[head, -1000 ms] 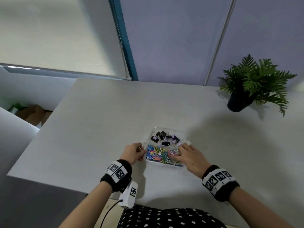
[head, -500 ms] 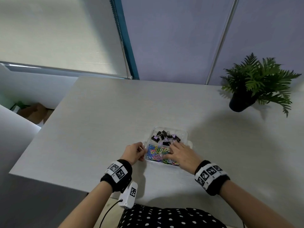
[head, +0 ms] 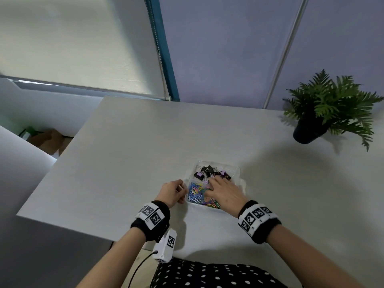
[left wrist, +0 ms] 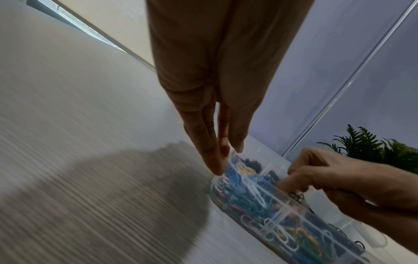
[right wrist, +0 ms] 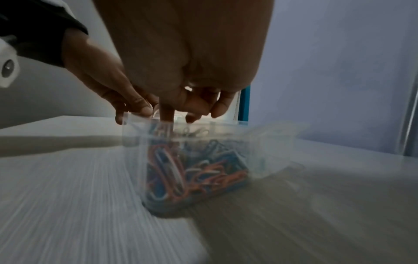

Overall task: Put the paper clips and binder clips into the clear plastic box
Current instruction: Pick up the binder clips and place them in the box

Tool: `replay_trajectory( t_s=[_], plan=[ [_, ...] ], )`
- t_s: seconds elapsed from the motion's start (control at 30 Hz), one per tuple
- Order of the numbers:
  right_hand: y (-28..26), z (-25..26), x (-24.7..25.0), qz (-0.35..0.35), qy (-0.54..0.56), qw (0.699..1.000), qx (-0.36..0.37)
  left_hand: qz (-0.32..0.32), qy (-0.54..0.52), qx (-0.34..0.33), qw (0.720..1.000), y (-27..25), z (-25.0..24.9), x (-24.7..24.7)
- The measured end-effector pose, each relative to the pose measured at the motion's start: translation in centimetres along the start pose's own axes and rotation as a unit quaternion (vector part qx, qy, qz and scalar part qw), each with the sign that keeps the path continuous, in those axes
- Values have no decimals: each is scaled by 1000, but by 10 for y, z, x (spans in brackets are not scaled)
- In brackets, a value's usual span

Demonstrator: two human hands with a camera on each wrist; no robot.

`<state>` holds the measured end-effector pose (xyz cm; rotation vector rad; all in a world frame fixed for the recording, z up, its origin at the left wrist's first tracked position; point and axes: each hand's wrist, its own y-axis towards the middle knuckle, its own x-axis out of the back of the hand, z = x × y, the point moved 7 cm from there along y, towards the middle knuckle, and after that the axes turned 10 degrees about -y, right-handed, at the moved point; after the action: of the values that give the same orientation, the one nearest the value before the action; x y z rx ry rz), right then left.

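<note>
A clear plastic box (head: 238, 172) stands on the grey table near its front edge. Black and purple binder clips (head: 204, 172) fill its far compartment, and coloured paper clips (head: 196, 194) fill the near one. My left hand (head: 182, 189) pinches the box's left wall between thumb and fingers (left wrist: 216, 167). My right hand (head: 220, 180) reaches over the box with curled fingers dipped in at the divider. There it pinches a binder clip (left wrist: 296, 195), whose black wire handle shows under the fingertips. The blurred right wrist view shows both hands over the box (right wrist: 267, 142).
A potted fern (head: 324, 117) stands at the table's far right. The table's left edge (head: 41, 194) drops to the floor, where a cardboard box lies. A white device on a cable (head: 166, 246) hangs under my left wrist.
My right hand has moved from the box's near right corner forward and left to the divider, beside the binder clips. The left hand has stayed at the box's left wall.
</note>
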<state>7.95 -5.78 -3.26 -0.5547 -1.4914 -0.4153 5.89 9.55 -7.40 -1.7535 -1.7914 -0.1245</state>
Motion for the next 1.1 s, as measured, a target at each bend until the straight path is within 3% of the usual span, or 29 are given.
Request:
replay_trajectory(
  t_s=[0.17, 0.3, 0.4, 0.57, 0.77, 1.1],
  plan=[
    [-16, -15, -5, 0, -40, 999, 8, -1, -27, 5, 1000, -1, 1, 0],
    [-5, -10, 7, -14, 39, 999, -11, -1, -38, 9, 999, 0, 3, -1],
    [14, 5, 4, 3, 37, 999, -14, -5, -45, 10, 999, -1, 3, -1],
    [9, 19, -14, 11, 15, 999, 47, -2, -62, 23, 998, -1, 6, -1],
    [1, 1, -5, 16, 50, 999, 15, 3, -86, 36, 996, 2, 11, -2],
    [16, 26, -15, -27, 17, 999, -15, -3, -91, 39, 995, 1, 11, -1]
  ],
)
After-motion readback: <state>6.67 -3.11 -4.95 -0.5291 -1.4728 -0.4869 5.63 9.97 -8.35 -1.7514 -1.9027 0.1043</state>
